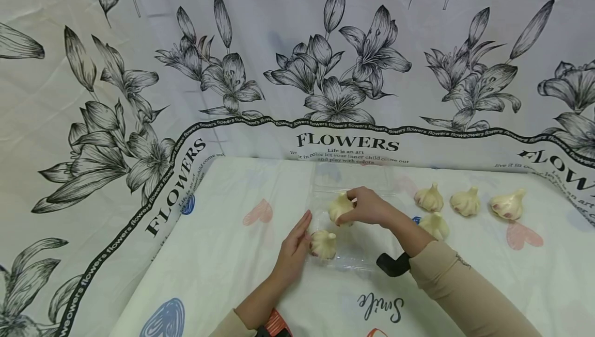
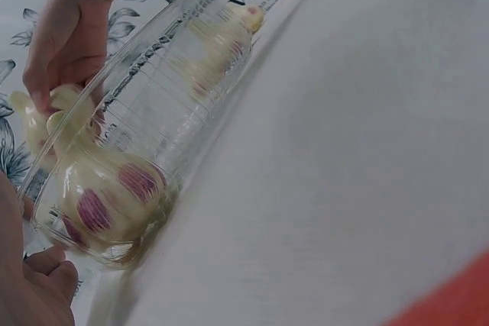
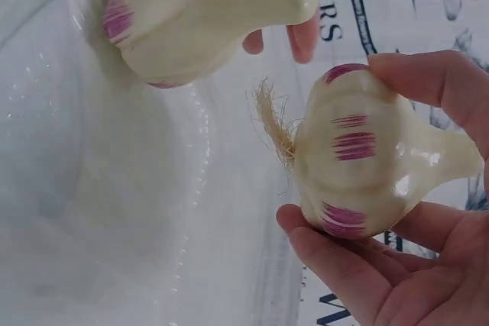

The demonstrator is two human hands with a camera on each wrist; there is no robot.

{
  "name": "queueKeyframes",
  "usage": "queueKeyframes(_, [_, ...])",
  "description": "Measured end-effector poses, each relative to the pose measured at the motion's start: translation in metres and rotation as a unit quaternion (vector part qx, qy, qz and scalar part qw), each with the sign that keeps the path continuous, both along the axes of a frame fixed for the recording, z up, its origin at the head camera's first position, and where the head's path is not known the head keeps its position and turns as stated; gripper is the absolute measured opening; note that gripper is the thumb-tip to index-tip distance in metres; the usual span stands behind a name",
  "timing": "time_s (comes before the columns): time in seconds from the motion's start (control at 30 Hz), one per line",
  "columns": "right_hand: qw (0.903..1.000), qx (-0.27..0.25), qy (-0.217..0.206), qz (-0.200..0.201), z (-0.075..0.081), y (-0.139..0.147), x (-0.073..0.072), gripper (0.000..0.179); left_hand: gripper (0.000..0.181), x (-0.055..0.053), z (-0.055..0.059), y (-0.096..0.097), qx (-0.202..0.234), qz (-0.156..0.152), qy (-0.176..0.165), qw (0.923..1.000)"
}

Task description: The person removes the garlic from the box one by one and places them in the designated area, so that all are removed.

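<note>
My right hand (image 1: 369,207) pinches a garlic bulb (image 3: 359,150) between thumb and fingers, above a clear plastic container (image 1: 358,254). The bulb is cream with purple streaks and dry roots at its base. Another garlic bulb (image 1: 323,244) lies in the container's near left corner; the left wrist view shows this bulb (image 2: 107,188) through the clear wall. Against the container's left side rests my left hand (image 1: 292,249), its fingers extended. The container's lid (image 1: 353,177) lies folded back on the far side.
Several more garlic bulbs, among them one at the far right (image 1: 508,204) and one partly behind my right forearm (image 1: 434,225), lie on the white cloth (image 1: 223,254) to the right. A flower-printed curtain (image 1: 260,32) hangs behind. Something black (image 1: 392,265) shows beside the right wrist.
</note>
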State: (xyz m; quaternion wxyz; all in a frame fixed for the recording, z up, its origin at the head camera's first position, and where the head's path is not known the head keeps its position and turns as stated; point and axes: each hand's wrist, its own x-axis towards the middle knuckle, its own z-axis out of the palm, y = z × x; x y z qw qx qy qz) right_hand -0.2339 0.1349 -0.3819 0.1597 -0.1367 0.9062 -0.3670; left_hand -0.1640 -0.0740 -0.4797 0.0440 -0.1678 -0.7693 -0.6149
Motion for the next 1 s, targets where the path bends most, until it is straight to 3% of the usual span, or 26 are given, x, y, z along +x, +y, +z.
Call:
queueKeyframes(0.23, [0.9997,-0.022,0.006,-0.012,0.012,0.016,0.011,0.077,0.042,-0.001,0.000,0.001,-0.003,0.003,-0.009,0.9999])
queueKeyframes(0.47, [0.9982,-0.037,0.045,-0.007,0.018,0.033,0.019,0.063,0.042,0.000,0.000,0.000,0.001,-0.003,-0.005,1.0000])
queueKeyframes(0.73, [0.9967,-0.052,0.058,-0.025,0.021,0.046,0.026,0.079,0.043,-0.001,-0.003,-0.001,0.015,-0.013,0.002,0.9998])
queueKeyframes(1.0, [0.9926,-0.077,0.078,-0.053,0.020,0.057,0.038,0.069,0.043,0.000,-0.001,-0.001,0.014,-0.009,-0.004,0.9999])
